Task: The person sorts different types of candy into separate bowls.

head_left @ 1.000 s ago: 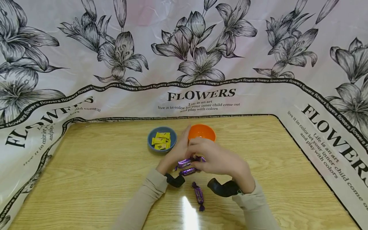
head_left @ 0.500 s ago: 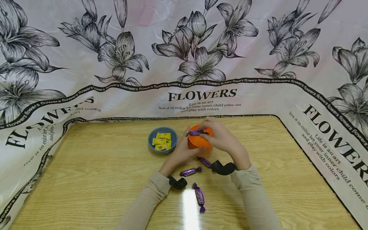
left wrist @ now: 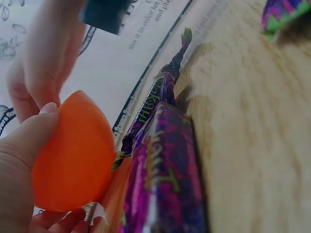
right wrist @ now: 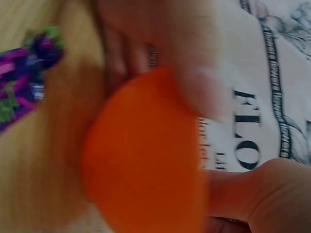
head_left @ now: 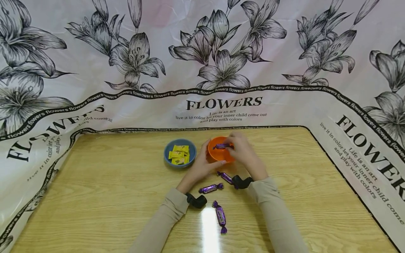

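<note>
My left hand [head_left: 200,168] holds the orange bowl [head_left: 218,158] at its left side, with the thumb [left wrist: 34,128] against the wall near the rim. At the bowl's right, my right hand [head_left: 246,154] reaches over the rim and pinches the right end of a purple-wrapped candy [head_left: 221,146], whose other end shows within the bowl. That candy is hidden in both wrist views. In front of the bowl lie more purple-wrapped candies: one close by the right wrist [head_left: 225,177], one in the middle [head_left: 211,188], and one nearer the person [head_left: 220,215].
A blue bowl [head_left: 166,160] with several yellow packets [head_left: 179,154] stands left of the orange one. Each wrist bears a black camera mount, the right mount [head_left: 242,182] low over a candy. Floral cloth [head_left: 221,116] borders the wooden table [head_left: 110,189] behind.
My right hand has carried a candy from the group on the table up to the orange bowl, then shifted slightly right with it. My left hand keeps its hold on the bowl.
</note>
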### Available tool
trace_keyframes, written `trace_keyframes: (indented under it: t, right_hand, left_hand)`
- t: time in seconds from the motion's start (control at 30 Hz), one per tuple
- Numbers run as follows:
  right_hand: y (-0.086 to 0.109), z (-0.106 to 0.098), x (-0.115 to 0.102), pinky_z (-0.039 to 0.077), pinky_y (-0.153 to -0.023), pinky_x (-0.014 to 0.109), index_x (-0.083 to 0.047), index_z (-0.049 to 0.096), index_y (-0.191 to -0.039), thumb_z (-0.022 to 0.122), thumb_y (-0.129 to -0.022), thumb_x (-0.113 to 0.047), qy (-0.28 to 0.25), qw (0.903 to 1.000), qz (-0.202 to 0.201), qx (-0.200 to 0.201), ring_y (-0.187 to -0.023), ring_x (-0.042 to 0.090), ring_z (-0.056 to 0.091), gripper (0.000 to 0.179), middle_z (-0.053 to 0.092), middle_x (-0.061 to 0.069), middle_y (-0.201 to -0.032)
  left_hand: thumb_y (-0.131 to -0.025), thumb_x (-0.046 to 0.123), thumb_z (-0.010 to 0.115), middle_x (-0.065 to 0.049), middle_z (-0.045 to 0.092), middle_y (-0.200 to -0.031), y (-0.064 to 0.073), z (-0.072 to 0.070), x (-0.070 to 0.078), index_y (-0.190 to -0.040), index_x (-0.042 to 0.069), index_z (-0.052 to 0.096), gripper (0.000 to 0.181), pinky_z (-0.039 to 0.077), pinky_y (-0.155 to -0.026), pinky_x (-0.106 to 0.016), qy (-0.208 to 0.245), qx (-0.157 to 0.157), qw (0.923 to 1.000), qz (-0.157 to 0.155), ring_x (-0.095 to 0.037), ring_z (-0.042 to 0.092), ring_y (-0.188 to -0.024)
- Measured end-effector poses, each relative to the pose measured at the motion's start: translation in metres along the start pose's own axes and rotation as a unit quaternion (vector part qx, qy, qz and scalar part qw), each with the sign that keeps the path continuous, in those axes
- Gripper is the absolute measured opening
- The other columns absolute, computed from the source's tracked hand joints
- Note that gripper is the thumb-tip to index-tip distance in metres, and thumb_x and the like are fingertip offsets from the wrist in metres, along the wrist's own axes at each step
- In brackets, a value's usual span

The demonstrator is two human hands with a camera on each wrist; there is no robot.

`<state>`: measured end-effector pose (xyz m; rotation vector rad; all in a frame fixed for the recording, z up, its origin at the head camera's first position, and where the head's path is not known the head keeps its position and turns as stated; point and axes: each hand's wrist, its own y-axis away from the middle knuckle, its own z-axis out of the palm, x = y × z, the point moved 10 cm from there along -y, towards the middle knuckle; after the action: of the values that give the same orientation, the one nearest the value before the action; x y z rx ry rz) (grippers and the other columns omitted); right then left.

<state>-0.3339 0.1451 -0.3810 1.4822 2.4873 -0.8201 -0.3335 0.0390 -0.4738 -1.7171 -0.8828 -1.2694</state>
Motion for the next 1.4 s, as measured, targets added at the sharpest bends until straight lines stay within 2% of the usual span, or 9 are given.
trace_keyframes:
  t: [0.13, 0.23, 0.43, 0.57, 0.83, 0.97, 1.13, 1.27, 1.4]
  right_hand:
    - [-0.001, 0.013, 0.004, 0.048, -0.082, 0.045, 0.002, 0.076, -0.091, 0.074, -0.077, 0.009, 0.044, 0.9990, 0.009, -0.008, -0.087, 0.031, 0.056, 0.016, 0.060, 0.012, -0.086]
    - [-0.001, 0.020, 0.003, 0.048, -0.084, 0.046, 0.000, 0.077, -0.089, 0.076, -0.076, 0.007, 0.081, 0.9966, 0.007, -0.009, -0.089, 0.033, 0.057, 0.015, 0.061, 0.013, -0.087]
    - [-0.001, 0.025, 0.001, 0.047, -0.084, 0.048, -0.001, 0.077, -0.088, 0.079, -0.075, 0.003, 0.117, 0.9931, 0.004, -0.010, -0.092, 0.033, 0.057, 0.013, 0.064, 0.014, -0.090]
    - [-0.001, 0.025, 0.001, 0.046, -0.082, 0.048, -0.001, 0.077, -0.087, 0.079, -0.075, 0.004, 0.116, 0.9933, 0.004, -0.004, -0.091, 0.033, 0.057, 0.012, 0.064, 0.014, -0.089]
    - [0.000, 0.022, 0.001, 0.048, -0.081, 0.047, 0.002, 0.077, -0.087, 0.077, -0.074, 0.006, 0.099, 0.9950, 0.009, 0.005, -0.089, 0.034, 0.058, 0.014, 0.066, 0.015, -0.089]
    - [0.001, 0.017, 0.001, 0.048, -0.083, 0.048, 0.003, 0.076, -0.087, 0.076, -0.076, 0.007, 0.070, 0.9975, 0.010, 0.006, -0.089, 0.035, 0.058, 0.012, 0.066, 0.015, -0.088]
    - [0.008, 0.007, 0.003, 0.049, -0.082, 0.048, 0.005, 0.075, -0.092, 0.073, -0.081, 0.008, -0.028, 0.9993, 0.024, 0.006, -0.090, 0.035, 0.058, 0.011, 0.066, 0.016, -0.090]
    - [0.017, -0.002, 0.008, 0.050, -0.081, 0.048, 0.005, 0.075, -0.098, 0.072, -0.086, 0.005, -0.109, 0.9931, 0.041, 0.015, -0.090, 0.032, 0.058, 0.012, 0.067, 0.014, -0.093]
    - [0.030, -0.012, 0.014, 0.049, -0.076, 0.045, 0.001, 0.076, -0.098, 0.074, -0.089, -0.004, -0.157, 0.9854, 0.056, 0.035, -0.084, 0.025, 0.058, 0.012, 0.070, 0.009, -0.093]
  left_hand:
    - [-0.089, 0.020, 0.077, -0.017, 0.030, -0.156, 0.006, -0.004, 0.016, -0.158, 0.007, 0.012, 0.097, 0.028, -0.117, -0.044, -0.018, 0.010, 0.9998, 0.004, -0.030, 0.036, -0.141]
    - [-0.088, 0.015, 0.077, -0.021, 0.028, -0.156, 0.008, -0.005, 0.020, -0.158, 0.005, 0.012, 0.096, 0.024, -0.117, -0.049, -0.024, 0.016, 0.9996, 0.001, -0.035, 0.032, -0.142]
    - [-0.089, 0.023, 0.077, -0.013, 0.028, -0.158, 0.004, -0.006, 0.004, -0.159, 0.009, 0.011, 0.097, 0.028, -0.117, -0.042, -0.040, 0.018, 0.9990, 0.006, -0.027, 0.035, -0.142]
    - [-0.089, 0.027, 0.077, -0.011, 0.029, -0.157, 0.002, -0.006, 0.002, -0.159, 0.009, 0.012, 0.098, 0.029, -0.116, -0.041, -0.037, 0.016, 0.9991, 0.015, -0.025, 0.036, -0.141]
    - [-0.089, 0.029, 0.077, -0.012, 0.029, -0.158, 0.002, -0.006, 0.001, -0.160, 0.009, 0.011, 0.099, 0.028, -0.117, -0.040, -0.037, 0.015, 0.9991, 0.012, -0.023, 0.036, -0.141]
    - [-0.089, 0.028, 0.077, -0.011, 0.032, -0.157, 0.002, -0.004, -0.001, -0.160, 0.009, 0.010, 0.100, 0.030, -0.116, -0.036, -0.026, 0.009, 0.9996, 0.013, -0.020, 0.038, -0.140]
    - [-0.089, 0.030, 0.077, -0.011, 0.030, -0.158, 0.002, -0.003, -0.002, -0.160, 0.010, 0.008, 0.101, 0.028, -0.117, -0.036, -0.030, 0.006, 0.9994, 0.017, -0.020, 0.036, -0.141]
    - [-0.090, 0.033, 0.075, -0.011, 0.027, -0.159, 0.002, -0.004, -0.005, -0.160, 0.011, 0.006, 0.101, 0.026, -0.117, -0.039, -0.049, 0.008, 0.9987, 0.010, -0.021, 0.033, -0.143]
    - [-0.091, 0.031, 0.074, -0.011, 0.026, -0.160, 0.003, -0.004, -0.005, -0.160, 0.010, 0.006, 0.100, 0.023, -0.118, -0.042, -0.058, 0.012, 0.9982, 0.011, -0.023, 0.031, -0.144]
